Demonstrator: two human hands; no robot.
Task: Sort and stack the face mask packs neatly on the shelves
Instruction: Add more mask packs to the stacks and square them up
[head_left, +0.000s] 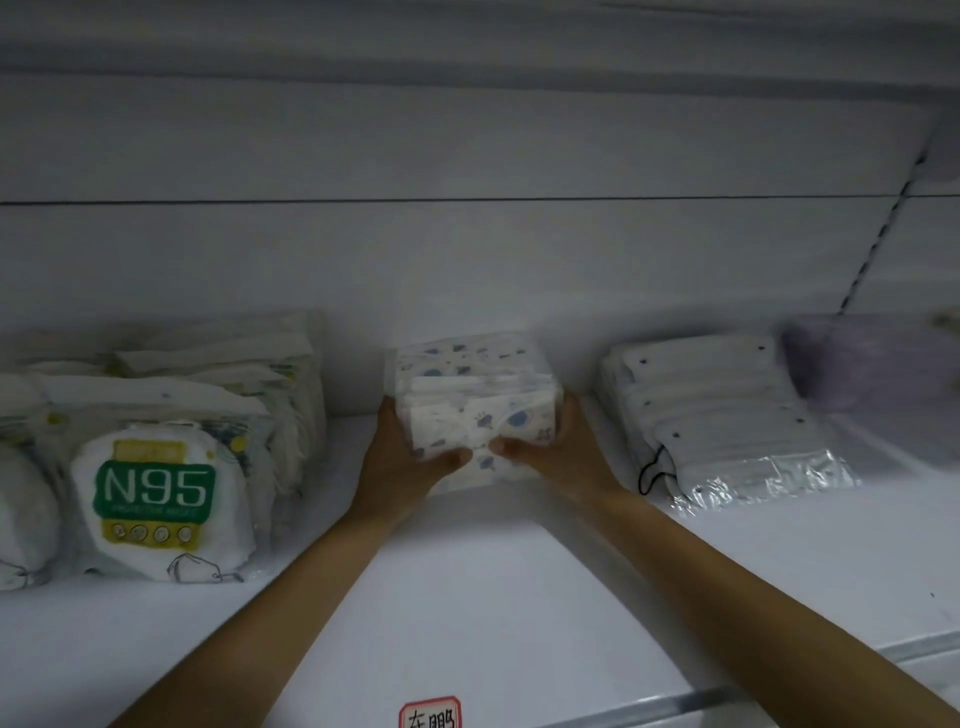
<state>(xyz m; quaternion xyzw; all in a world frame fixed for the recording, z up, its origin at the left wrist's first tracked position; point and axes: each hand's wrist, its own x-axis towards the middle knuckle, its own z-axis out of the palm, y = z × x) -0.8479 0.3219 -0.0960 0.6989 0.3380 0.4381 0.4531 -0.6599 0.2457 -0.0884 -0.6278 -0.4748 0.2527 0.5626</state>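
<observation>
At the middle of the shelf, the left hand and the right hand clasp a stack of printed packs from either side, fingers curled round its flanks and thumbs nearly meeting on the front. The stack sits on the shelf, close to the back wall, with open space on both sides. To the left, well apart, stands a crowded group of N95 packs, some leaning. To the right lies a stack of grey packs, a black ear loop spilling from its front, and beyond it a blurred purple pile. Sorting by kind looks largely done; squaring the printed stack, and probably the leaning N95 group, seems to be what is left.
</observation>
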